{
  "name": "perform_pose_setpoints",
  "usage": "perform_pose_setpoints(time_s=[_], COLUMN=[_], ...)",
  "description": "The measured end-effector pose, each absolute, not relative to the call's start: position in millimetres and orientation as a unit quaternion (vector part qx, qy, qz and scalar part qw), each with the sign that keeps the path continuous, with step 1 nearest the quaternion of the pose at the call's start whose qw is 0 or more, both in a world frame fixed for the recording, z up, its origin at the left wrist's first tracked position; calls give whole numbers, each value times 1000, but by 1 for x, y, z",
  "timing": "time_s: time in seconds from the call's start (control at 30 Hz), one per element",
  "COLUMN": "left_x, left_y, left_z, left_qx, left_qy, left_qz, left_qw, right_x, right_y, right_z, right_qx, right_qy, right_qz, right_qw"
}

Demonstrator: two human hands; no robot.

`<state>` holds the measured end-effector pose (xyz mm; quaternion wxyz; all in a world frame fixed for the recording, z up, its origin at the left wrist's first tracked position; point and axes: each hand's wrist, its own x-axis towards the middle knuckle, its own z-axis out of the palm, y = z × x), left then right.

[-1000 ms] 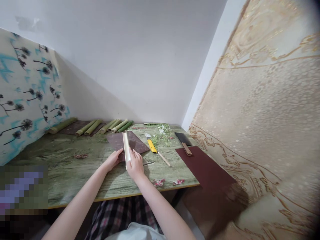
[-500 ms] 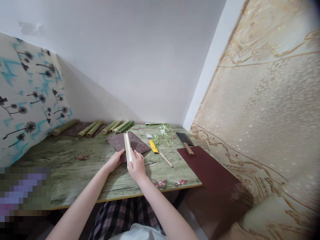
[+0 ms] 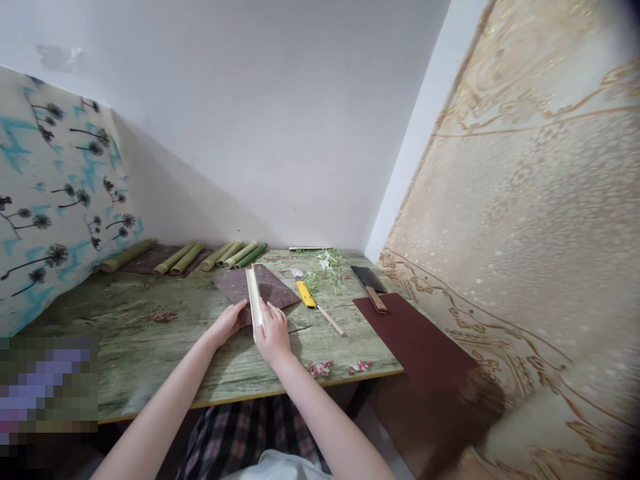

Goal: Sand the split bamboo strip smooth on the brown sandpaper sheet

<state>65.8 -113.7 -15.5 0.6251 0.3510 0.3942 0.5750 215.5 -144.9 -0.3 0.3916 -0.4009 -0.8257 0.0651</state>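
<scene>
A split length of bamboo [image 3: 253, 290], pale and hollow inside, points away from me over a dark brown mat [image 3: 277, 287]. My right hand [image 3: 273, 330] is closed on its near right side, with fingers laid along the edge. At the left side of the bamboo, my left hand [image 3: 230, 323] is closed, with its thumb up against the piece; its other fingers are partly hidden below. To the right of the mat lie a yellow utility knife [image 3: 306, 295] and a thin wooden stick [image 3: 331, 320].
Several green bamboo tubes [image 3: 243, 255] lie along the back of the table [image 3: 165, 347]. Leafy green sprigs [image 3: 327, 273] lie behind the knife. At right, a cleaver [image 3: 370, 283] with a wooden handle rests partly on a maroon sheet [image 3: 410, 333] that overhangs the table edge.
Almost nothing differs. The whole view has shifted slightly, and both hands keep the same hold on the split bamboo.
</scene>
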Motion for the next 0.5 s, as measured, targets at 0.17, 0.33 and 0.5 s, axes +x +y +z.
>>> perform_pose_setpoints(time_s=[0.17,0.33,0.5], left_x=[65,66,65], left_y=[-113,-114,-114], left_z=[-17,-16,-15], left_qx=[345,348,343], left_qy=[394,396,401], left_qz=[579,577,586], left_qw=[625,624,615], right_x=[216,215,216], right_y=[-145,-145,-145], right_z=[0,0,0], right_qx=[-405,-403,-392], right_qy=[-826,-826,-831], right_qz=[54,56,54], right_qw=[389,390,390])
